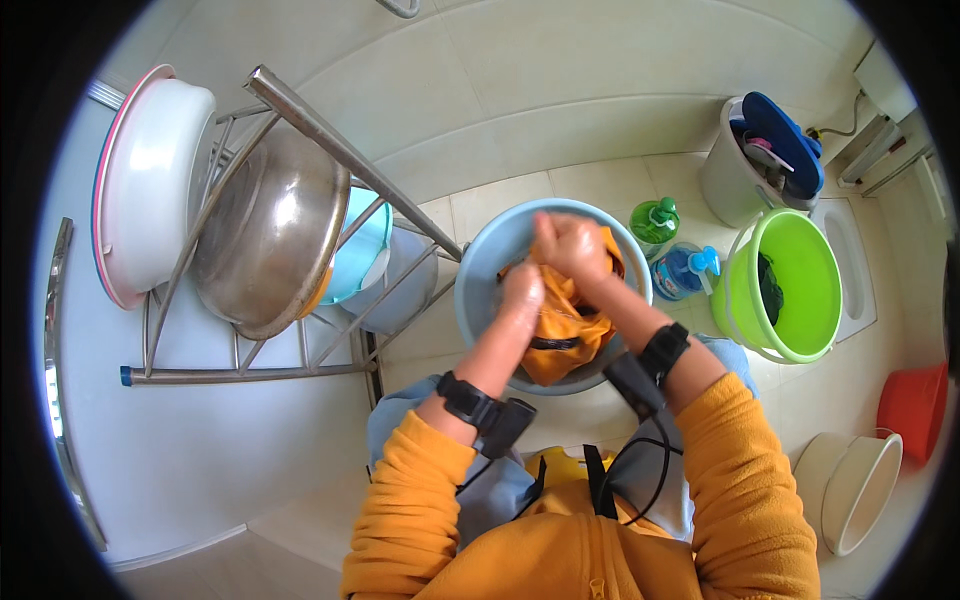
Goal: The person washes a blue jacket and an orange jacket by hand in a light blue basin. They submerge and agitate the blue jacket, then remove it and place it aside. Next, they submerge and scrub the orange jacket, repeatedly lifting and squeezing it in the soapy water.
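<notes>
A wet orange cloth garment (564, 330) with dark trim lies bunched inside a light blue plastic basin (480, 300) on the floor between my knees. My left hand (521, 286) grips a fold of it near the basin's middle. Just beyond and to the right, my right hand (571, 244) is a fist closed on another part of the same cloth, slightly blurred. Both hands look wet and sit close together. Much of the basin's bottom is hidden by the garment and my forearms.
Right of the basin stand a green bottle (654, 221) and a blue pump bottle (681, 271). Beyond are a lime-green bucket (727, 300) holding dark cloth and a grey lidded bin (720, 180). At left, a metal rack (352, 165) carries a steel bowl (262, 232) and a white basin (161, 180).
</notes>
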Demonstrator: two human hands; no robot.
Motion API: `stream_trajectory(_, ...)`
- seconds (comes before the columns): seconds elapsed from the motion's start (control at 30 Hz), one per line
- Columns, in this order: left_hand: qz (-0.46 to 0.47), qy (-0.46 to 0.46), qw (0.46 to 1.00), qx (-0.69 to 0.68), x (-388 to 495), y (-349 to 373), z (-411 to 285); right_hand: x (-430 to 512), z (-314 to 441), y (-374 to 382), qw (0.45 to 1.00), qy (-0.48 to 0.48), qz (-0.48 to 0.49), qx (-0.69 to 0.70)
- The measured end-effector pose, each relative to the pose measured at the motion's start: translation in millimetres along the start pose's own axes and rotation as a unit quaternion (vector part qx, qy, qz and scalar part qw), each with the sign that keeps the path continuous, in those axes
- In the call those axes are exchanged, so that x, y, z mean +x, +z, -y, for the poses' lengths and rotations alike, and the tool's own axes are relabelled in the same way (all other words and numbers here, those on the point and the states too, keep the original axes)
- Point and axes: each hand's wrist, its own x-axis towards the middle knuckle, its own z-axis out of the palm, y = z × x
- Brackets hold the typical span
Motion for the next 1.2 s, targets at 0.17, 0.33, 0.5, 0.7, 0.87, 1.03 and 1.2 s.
stream_trajectory(0.17, -0.033, -0.024, 0.997, -0.061, -11.0, 1.8, -0.4, -0.4, -6.8, 1.7, 0.995, 0.041, 0.091, -0.006)
stream_trajectory(0.33, -0.001, -0.017, 0.969, -0.245, -44.2, 4.8, -37.5, -14.4, 27.8, -14.2, 0.991, -0.124, 0.035, 0.045)
stream_trajectory(0.5, 0.091, -0.056, 0.952, -0.287, -64.2, 0.4, -60.8, 2.9, -14.2, -21.5, 0.995, -0.019, -0.074, -0.069)
stream_trajectory(0.7, 0.108, 0.015, 0.925, -0.363, -64.3, -24.4, -70.4, 26.3, -36.1, -82.3, 0.916, 0.041, 0.254, 0.306)
stream_trajectory(0.87, 0.188, 0.192, 0.917, -0.295, -63.9, -38.6, -72.4, 14.5, -10.3, -101.3, 0.896, 0.074, 0.42, 0.122)
stream_trajectory(1.03, 0.192, 0.232, 0.928, 0.22, -66.1, -42.5, -73.6, 19.6, -16.6, -113.9, 0.898, 0.03, 0.262, 0.353)
stream_trajectory(1.2, 0.106, 0.218, 0.954, 0.178, -58.8, -33.9, -56.5, 28.1, -21.8, -128.1, 0.728, 0.171, 0.112, 0.655)
